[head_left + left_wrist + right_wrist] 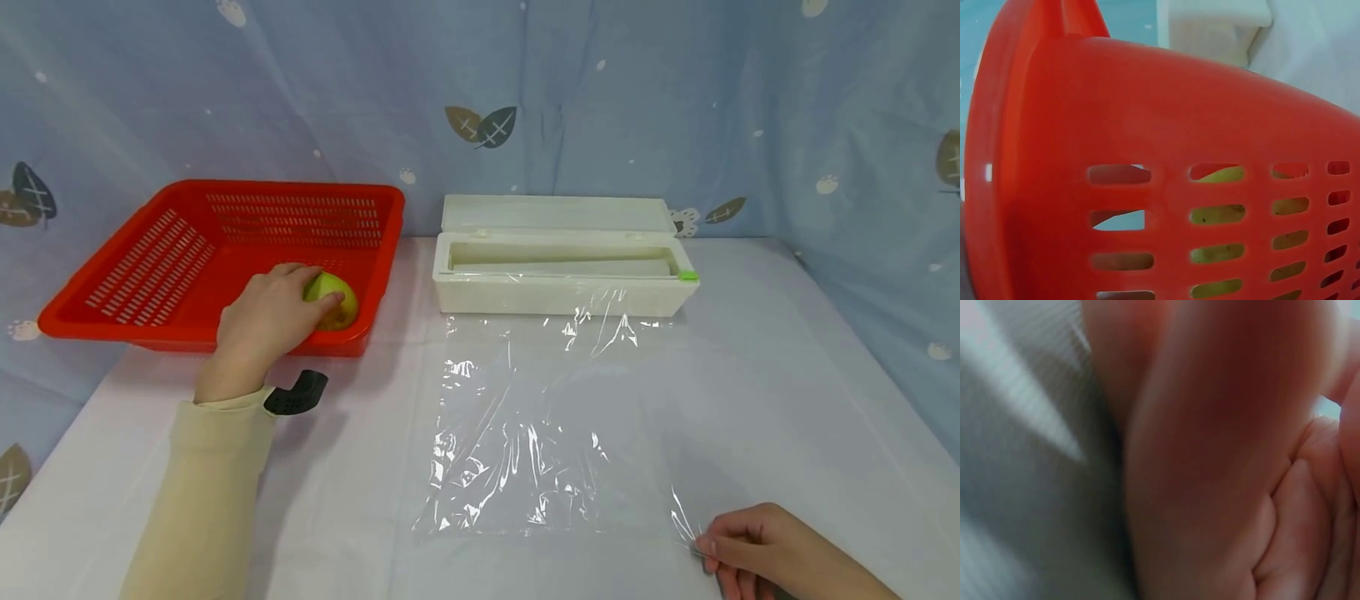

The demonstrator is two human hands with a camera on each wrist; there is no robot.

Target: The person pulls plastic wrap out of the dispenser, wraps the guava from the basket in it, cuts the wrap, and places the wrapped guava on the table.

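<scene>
In the head view my left hand (270, 312) reaches over the near rim of a red plastic basket (300, 190) and grips a round yellow-green fruit (337, 302) at its right end. Through the basket's slots in the left wrist view, the fruit (1217, 215) shows brownish specks; whether it is an apple or a pear I cannot tell. My right hand (772, 550), at the lower right, pinches the near right corner of a sheet of clear plastic wrap (540, 433). The sheet lies stretched across the table from a white wrap dispenser (562, 296). Blurred fingers (1210, 456) fill the right wrist view.
The dispenser's lid (558, 214) stands raised at the back, and a green slider (687, 276) sits at its right end. Behind the white-covered table (787, 375) hangs a blue leaf-print curtain (615, 100). A black strap piece (298, 393) juts from my left wrist.
</scene>
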